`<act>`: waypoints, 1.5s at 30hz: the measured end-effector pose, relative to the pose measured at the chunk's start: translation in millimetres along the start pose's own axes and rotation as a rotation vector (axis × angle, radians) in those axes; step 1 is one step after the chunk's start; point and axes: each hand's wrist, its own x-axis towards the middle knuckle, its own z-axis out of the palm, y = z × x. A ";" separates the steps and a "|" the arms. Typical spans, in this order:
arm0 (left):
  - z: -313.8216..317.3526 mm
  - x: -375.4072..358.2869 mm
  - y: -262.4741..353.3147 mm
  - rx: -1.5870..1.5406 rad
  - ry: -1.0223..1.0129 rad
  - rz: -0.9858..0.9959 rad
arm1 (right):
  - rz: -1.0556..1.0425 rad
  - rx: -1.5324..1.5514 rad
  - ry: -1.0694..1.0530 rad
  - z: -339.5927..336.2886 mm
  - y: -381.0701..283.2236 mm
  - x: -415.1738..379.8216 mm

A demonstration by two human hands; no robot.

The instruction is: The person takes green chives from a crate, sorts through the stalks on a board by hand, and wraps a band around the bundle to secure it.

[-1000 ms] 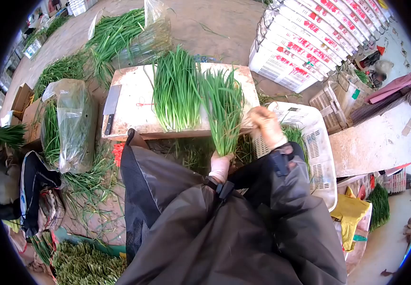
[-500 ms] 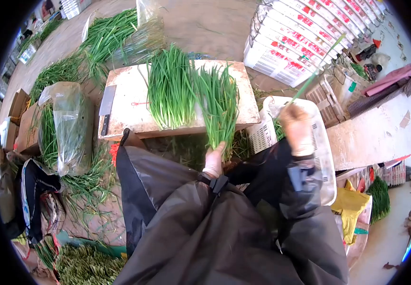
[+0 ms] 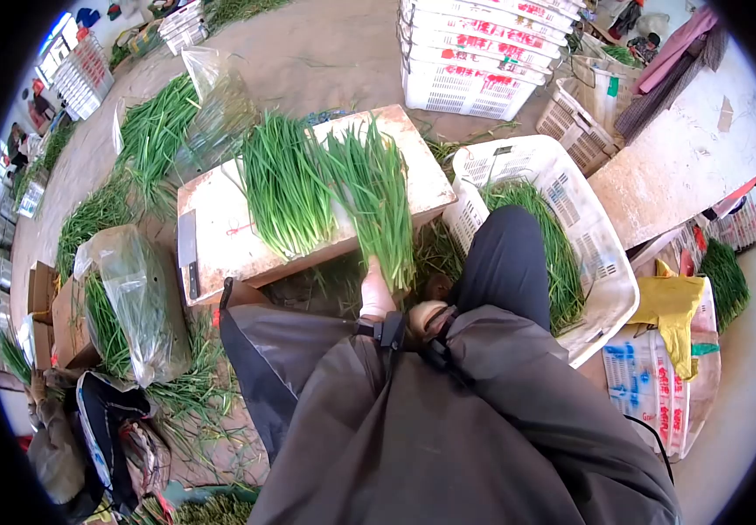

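Long green stalks lie in two bunches on a worn white board. The left bunch (image 3: 286, 184) rests flat near the board's middle. My left hand (image 3: 376, 290) is closed round the lower end of the right bunch (image 3: 371, 192), whose leaves spread over the board (image 3: 430, 175). Close beside it on the right, my right hand (image 3: 428, 320) is near the stalk ends, partly hidden by my sleeve; its fingers cannot be made out. A cleaver (image 3: 187, 249) with a black handle lies at the board's left edge.
A white crate (image 3: 618, 289) with green stalks stands right of my knee. Stacked white crates (image 3: 465, 83) rise behind. A clear plastic bag (image 3: 137, 306) and loose stalks are at the left. Another person's arm (image 3: 50, 411) shows at the lower left.
My right hand has come down from over the crate to beside my left hand, and the long stalk it held up is no longer seen. The view has turned.
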 end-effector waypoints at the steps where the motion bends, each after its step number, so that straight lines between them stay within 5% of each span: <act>1: -1.5 0.2 -0.6 -0.015 0.018 -0.004 | 0.038 0.094 0.077 -22.3 4.3 -11.7; 5: -2.0 -0.6 3.9 -0.016 0.009 0.028 | 0.344 0.630 0.505 -43.0 52.3 33.4; 8: -13.9 24.1 -11.0 -0.172 -0.091 0.065 | 0.212 1.053 0.357 -47.4 62.8 62.4; 13: -12.7 31.6 -9.4 -0.290 -0.099 0.076 | -0.283 1.883 0.412 -53.8 21.8 48.2; 15: -12.8 28.9 -8.5 -0.257 -0.082 0.098 | -0.285 2.071 0.414 -56.6 13.5 44.6; 20: 5.0 -1.6 10.4 -0.117 -0.064 0.129 | -0.442 1.687 0.732 -61.4 22.9 48.9; 29: -13.7 20.2 -7.8 -0.258 -0.157 0.011 | -0.262 2.039 0.539 -50.4 28.4 63.4; 34: -11.0 19.3 -11.1 -0.176 -0.244 -0.001 | -0.284 1.277 0.749 -61.3 30.1 51.6; 41: -25.5 34.0 -16.6 -0.206 -0.173 -0.115 | -0.348 1.344 0.584 -54.7 48.7 67.3; 45: -20.8 25.5 -11.0 -0.180 -0.112 -0.147 | -0.159 1.423 0.625 -51.7 54.5 66.4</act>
